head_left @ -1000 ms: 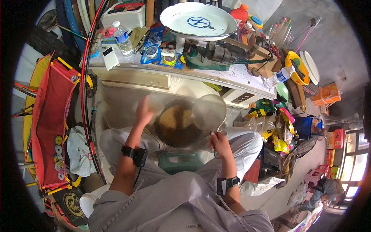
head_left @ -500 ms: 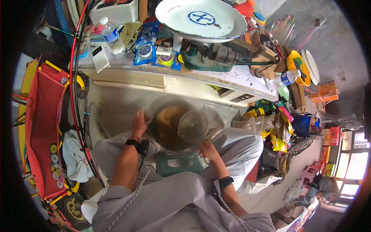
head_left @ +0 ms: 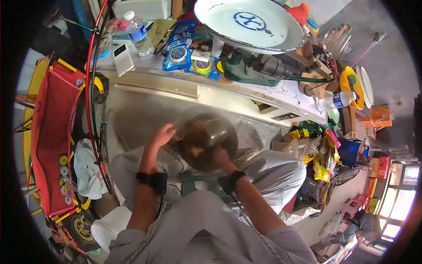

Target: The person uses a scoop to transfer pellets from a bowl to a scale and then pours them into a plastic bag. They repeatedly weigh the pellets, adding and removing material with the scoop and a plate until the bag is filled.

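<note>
A round dark basin (head_left: 188, 154) with brown contents sits on the floor between the person's legs. Over its right part is a round, see-through scoop (head_left: 216, 132), blurred by motion. My right hand (head_left: 221, 157) is closed at the scoop's near side, over the basin; its fingertips are partly hidden. Just left of the basin's rim, my left hand (head_left: 163, 135) is raised with its fingers loosely apart, holding nothing. A green plastic stool (head_left: 193, 185) lies on the near side of the basin.
Ahead, a bench (head_left: 169, 75) bears a scale with a white enamel dish (head_left: 272, 37), a phone (head_left: 123, 60) and a bottle (head_left: 141, 40). A red tool bag (head_left: 46, 145) and cables stand left; plastic bags (head_left: 321, 169) lie right. Another person (head_left: 365, 226) is at the far right.
My right hand has moved forward and left over the basin, and the scoop has shifted with it. My left hand has lifted slightly from the rim. The view has shifted a little.
</note>
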